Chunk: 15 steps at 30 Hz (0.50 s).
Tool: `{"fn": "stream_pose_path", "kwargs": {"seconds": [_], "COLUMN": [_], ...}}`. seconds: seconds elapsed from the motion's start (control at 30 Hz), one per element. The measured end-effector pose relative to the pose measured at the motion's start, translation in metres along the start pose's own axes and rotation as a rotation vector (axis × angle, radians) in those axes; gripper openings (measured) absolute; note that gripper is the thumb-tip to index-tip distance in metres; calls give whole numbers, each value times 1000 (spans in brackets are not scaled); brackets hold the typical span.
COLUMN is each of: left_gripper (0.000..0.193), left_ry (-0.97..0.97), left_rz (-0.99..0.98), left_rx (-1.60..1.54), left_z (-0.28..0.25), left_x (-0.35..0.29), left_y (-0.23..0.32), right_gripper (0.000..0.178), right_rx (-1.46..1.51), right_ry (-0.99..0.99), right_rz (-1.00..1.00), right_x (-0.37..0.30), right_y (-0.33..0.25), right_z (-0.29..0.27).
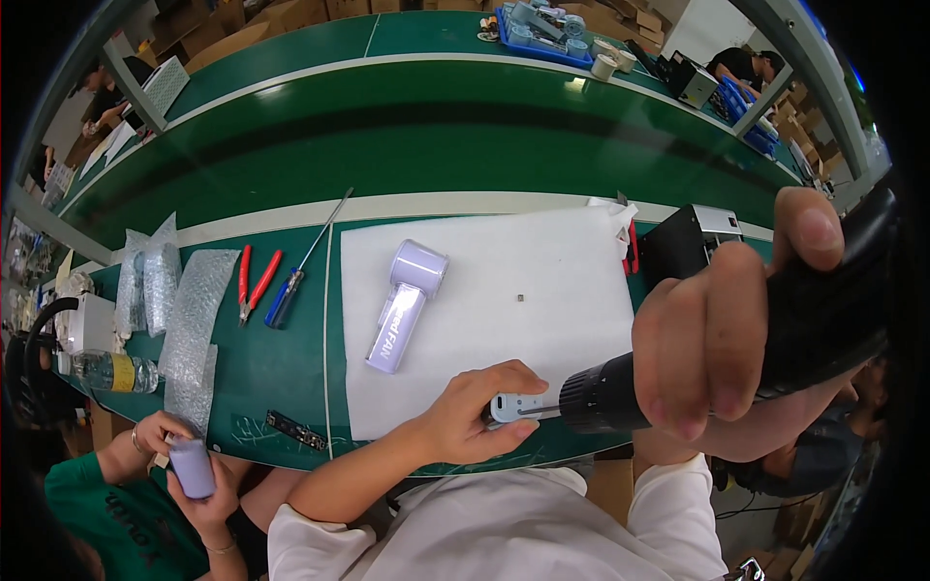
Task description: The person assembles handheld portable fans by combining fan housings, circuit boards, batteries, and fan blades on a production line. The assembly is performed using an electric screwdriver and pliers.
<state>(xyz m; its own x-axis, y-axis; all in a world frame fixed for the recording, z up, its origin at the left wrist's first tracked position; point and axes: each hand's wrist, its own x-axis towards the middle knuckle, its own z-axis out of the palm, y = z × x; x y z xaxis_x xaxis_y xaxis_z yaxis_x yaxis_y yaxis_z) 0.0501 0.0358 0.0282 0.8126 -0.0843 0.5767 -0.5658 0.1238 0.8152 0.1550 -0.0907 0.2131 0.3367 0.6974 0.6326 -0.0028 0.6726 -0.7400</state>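
Observation:
My left hand (467,414) is closed round a light-blue plastic part (513,408), whose end faces right and shows a small slot; the rest of it is hidden by my fingers. In my right hand (699,339) is a black electric screwdriver (603,395), large and close to the camera. Its thin metal bit reaches left to the light-blue part; whether it sits in a screw I cannot tell. Beyond my left hand, a lilac handheld fan (407,302) lies on the white foam sheet (572,252). A tiny metal piece (520,298) rests right of the fan.
Red-handled pliers (257,283), a blue screwdriver (283,298) and bubble-wrap sleeves (197,310) lie on the green bench at left, near a plastic bottle (116,372). A black box (688,237) stands right. At lower left a co-worker holds a lilac part (193,469).

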Motion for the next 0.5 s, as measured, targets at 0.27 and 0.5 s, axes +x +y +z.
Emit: {"fn": "stream_pose_path", "kwargs": {"seconds": [0.27, 0.5], "left_gripper": [33, 33], "left_ry": [-37, -6], "left_rz": [-38, -22], "left_rx": [12, 46], "left_z": [-2, -2], "left_x": [0, 1], "left_y": [2, 6], "right_gripper": [45, 47], "right_rx": [41, 76], "right_ry": [-20, -44], "right_rz": [1, 0], "right_x": [3, 2], "right_y": [6, 5], "right_z": [2, -3]}}
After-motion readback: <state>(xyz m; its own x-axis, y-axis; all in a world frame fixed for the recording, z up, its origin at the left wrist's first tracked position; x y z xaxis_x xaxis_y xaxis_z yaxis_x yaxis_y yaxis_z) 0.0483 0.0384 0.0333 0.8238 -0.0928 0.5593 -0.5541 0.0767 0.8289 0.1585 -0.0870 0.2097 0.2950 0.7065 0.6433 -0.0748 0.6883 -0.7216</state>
